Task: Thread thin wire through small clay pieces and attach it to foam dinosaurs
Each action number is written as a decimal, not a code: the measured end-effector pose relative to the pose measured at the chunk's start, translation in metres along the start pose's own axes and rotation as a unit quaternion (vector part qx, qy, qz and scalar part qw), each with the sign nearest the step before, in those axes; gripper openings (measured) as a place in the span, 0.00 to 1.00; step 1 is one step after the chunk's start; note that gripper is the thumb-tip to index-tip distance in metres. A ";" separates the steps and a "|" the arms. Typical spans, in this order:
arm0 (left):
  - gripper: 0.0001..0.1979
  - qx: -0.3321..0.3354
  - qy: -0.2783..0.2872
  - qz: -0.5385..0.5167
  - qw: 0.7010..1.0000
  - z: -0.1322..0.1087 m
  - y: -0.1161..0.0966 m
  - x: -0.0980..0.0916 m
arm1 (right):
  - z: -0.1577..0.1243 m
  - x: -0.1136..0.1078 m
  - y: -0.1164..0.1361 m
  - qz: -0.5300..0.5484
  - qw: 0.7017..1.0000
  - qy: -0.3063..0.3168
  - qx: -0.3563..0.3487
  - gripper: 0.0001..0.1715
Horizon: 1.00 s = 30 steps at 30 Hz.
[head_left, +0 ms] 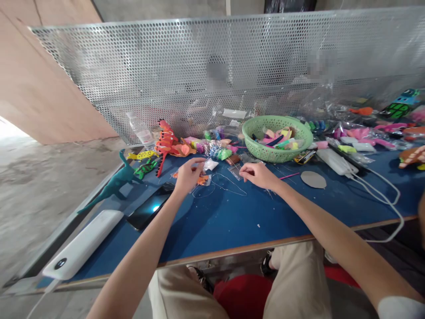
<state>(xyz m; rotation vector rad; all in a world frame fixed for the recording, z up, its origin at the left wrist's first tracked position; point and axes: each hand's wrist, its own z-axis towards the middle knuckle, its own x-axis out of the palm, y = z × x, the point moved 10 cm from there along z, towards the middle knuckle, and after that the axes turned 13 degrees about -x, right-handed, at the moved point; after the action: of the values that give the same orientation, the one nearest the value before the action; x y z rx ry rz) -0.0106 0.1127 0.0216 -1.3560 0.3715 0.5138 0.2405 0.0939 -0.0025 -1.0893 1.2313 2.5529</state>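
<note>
My left hand [189,176] is over the back middle of the blue table, its fingertips drawn together beside a small white packet [210,165]. Under and beside it lies a clear bag with orange pieces [203,180]. To the right, my right hand [258,174] has thumb and fingers pinched, close to a small clear packet [235,171]. Whatever either hand holds is too small to make out. A thin looped wire or thread [229,189] lies between the hands. Near my right hand are a pink stick [289,176] and a grey oval disc [313,179].
A green basket [278,153] of coloured clay pieces stands behind my right hand. At left are a teal dinosaur figure [116,184], an orange figure [166,144], a phone [149,207] and a white power bank [83,243]. A perforated metal screen [166,66] backs the table.
</note>
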 end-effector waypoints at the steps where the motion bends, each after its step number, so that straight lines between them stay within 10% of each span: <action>1: 0.17 0.002 -0.030 0.021 0.999 0.001 0.001 -0.006 | 0.000 -0.001 0.000 -0.003 1.000 0.001 -0.002 0.14; 5: 0.14 0.025 -0.070 0.158 0.985 0.003 0.002 -0.009 | 0.000 -0.008 0.000 -0.011 1.000 -0.017 -0.020 0.14; 14: 0.22 -0.062 0.046 0.385 0.920 -0.006 0.017 0.035 | 0.001 -0.025 -0.009 0.000 0.994 -0.110 -0.010 0.14; 23: 0.13 -0.006 0.089 0.360 0.929 -0.018 0.001 0.069 | 0.002 -0.030 -0.015 0.024 0.988 -0.151 -0.020 0.13; 30: 0.20 0.022 -0.023 0.385 0.922 -0.013 -0.002 0.048 | 0.001 -0.033 -0.022 0.041 0.987 -0.157 -0.009 0.14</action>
<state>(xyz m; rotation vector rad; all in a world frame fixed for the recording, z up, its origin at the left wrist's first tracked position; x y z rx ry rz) 0.0310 0.1062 -0.0053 -1.1166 0.8839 1.1767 0.2721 0.1163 0.0048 -0.6160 1.1945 2.6669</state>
